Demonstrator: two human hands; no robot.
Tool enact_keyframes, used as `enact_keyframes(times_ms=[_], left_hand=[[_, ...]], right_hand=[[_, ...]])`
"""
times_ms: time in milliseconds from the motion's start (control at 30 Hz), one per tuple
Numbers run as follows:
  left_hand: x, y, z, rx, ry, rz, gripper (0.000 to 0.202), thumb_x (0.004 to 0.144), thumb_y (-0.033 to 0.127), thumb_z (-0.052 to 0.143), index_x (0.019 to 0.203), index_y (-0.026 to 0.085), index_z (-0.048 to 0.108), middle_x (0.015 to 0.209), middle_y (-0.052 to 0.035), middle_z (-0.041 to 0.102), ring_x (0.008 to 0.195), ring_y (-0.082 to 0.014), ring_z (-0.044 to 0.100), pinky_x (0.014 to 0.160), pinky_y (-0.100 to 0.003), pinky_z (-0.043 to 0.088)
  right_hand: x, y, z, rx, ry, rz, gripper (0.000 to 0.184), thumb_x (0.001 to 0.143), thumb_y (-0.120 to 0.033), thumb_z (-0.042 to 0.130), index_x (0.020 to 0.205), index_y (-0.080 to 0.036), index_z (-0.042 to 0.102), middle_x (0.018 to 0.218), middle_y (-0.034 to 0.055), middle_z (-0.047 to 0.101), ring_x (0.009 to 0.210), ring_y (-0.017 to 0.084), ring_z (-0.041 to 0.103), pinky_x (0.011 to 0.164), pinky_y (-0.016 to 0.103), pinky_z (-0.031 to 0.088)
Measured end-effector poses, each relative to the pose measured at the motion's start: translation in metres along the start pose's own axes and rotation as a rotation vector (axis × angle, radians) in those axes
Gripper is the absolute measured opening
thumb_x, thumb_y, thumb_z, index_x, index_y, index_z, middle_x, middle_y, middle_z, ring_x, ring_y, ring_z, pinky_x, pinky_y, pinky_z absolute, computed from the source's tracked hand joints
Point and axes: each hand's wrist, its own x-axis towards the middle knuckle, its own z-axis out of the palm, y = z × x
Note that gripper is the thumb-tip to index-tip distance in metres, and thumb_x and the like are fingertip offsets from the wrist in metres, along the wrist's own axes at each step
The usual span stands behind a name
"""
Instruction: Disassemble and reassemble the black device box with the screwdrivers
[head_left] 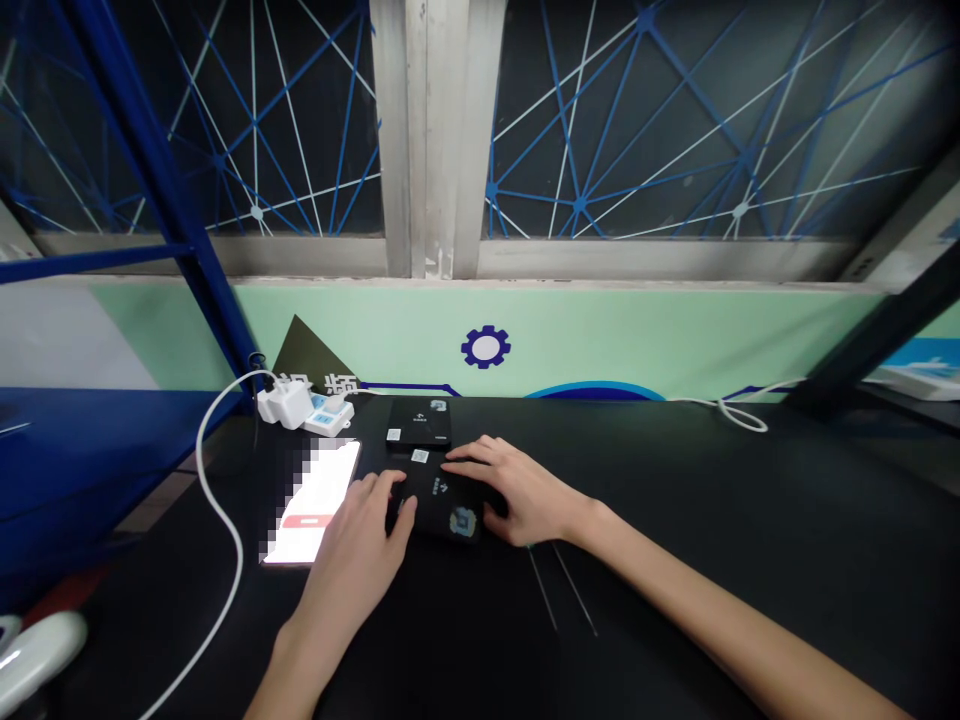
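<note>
White characters reading "视频" point(306, 385) stand on the green wall panel point(600, 340). Small labels point(420, 456) on the black boxes point(418, 422) are too small to read.

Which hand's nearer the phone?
Left. The left hand sits right beside the lit phone, on the black box's near side. The right hand is farther off, across the box from the phone.

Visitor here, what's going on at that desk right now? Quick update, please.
Left hand against a flat black box, right hand on top of it. Second black box just beyond. Lit phone beside left hand.
</note>
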Motion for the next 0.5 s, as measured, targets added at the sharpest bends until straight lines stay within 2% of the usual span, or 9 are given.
enact_keyframes(times_ms=[133, 233, 300, 367, 433, 500], left_hand=[[0.0, 0.002, -0.004, 0.018, -0.057, -0.054, 0.041, 0.099, 0.044, 0.037, 0.13, 0.021, 0.053, 0.096, -0.0077, 0.065, 0.092, -0.0273, 0.064, 0.075, -0.039, 0.051], [0.001, 0.001, -0.004, 0.034, -0.101, -0.063, 0.045, 0.1, 0.044, 0.035, 0.135, 0.02, 0.051, 0.09, -0.0069, 0.066, 0.087, -0.0277, 0.065, 0.071, -0.038, 0.049], [0.001, 0.0, -0.003, 0.049, -0.106, -0.054, 0.047, 0.1, 0.043, 0.035, 0.138, 0.019, 0.049, 0.089, -0.0069, 0.067, 0.087, -0.0281, 0.065, 0.07, -0.037, 0.048], [0.002, 0.0, -0.002, 0.067, -0.118, -0.05, 0.05, 0.099, 0.041, 0.035, 0.141, 0.017, 0.047, 0.089, -0.0073, 0.067, 0.087, -0.0286, 0.065, 0.07, -0.037, 0.046], [0.002, 0.0, -0.003, 0.085, -0.14, -0.055, 0.052, 0.099, 0.04, 0.034, 0.144, 0.015, 0.044, 0.09, -0.0077, 0.068, 0.086, -0.029, 0.065, 0.068, -0.037, 0.045], [0.002, 0.001, -0.004, 0.096, -0.166, -0.073, 0.055, 0.099, 0.04, 0.033, 0.146, 0.014, 0.041, 0.091, -0.0082, 0.068, 0.086, -0.0292, 0.065, 0.067, -0.036, 0.044]], right_hand=[[-0.002, 0.003, 0.003, 0.086, 0.01, 0.007, 0.074, 0.065, -0.006, 0.056, 0.139, -0.016, 0.054, 0.147, 0.0154, 0.051, 0.131, 0.031, 0.05, 0.108, 0.048, 0.042], [-0.003, 0.002, -0.001, 0.148, -0.012, 0.012, 0.073, 0.069, -0.01, 0.061, 0.142, -0.018, 0.052, 0.153, 0.0156, 0.044, 0.135, 0.031, 0.049, 0.108, 0.047, 0.044], [-0.004, 0.001, -0.004, 0.154, -0.002, 0.01, 0.068, 0.076, -0.02, 0.067, 0.142, -0.019, 0.05, 0.152, 0.0164, 0.044, 0.135, 0.032, 0.048, 0.109, 0.048, 0.043], [-0.003, 0.001, -0.007, 0.124, 0.017, 0.009, 0.07, 0.078, -0.037, 0.074, 0.142, -0.018, 0.05, 0.146, 0.0181, 0.048, 0.133, 0.033, 0.049, 0.108, 0.048, 0.043], [-0.002, 0.001, -0.009, 0.07, 0.021, 0.008, 0.081, 0.072, -0.054, 0.078, 0.14, -0.017, 0.052, 0.137, 0.0181, 0.053, 0.123, 0.033, 0.054, 0.104, 0.048, 0.045], [0.0, 0.0, -0.011, 0.006, 0.012, 0.013, 0.086, 0.066, -0.064, 0.079, 0.135, -0.017, 0.056, 0.126, 0.0161, 0.057, 0.111, 0.033, 0.058, 0.1, 0.051, 0.045]])
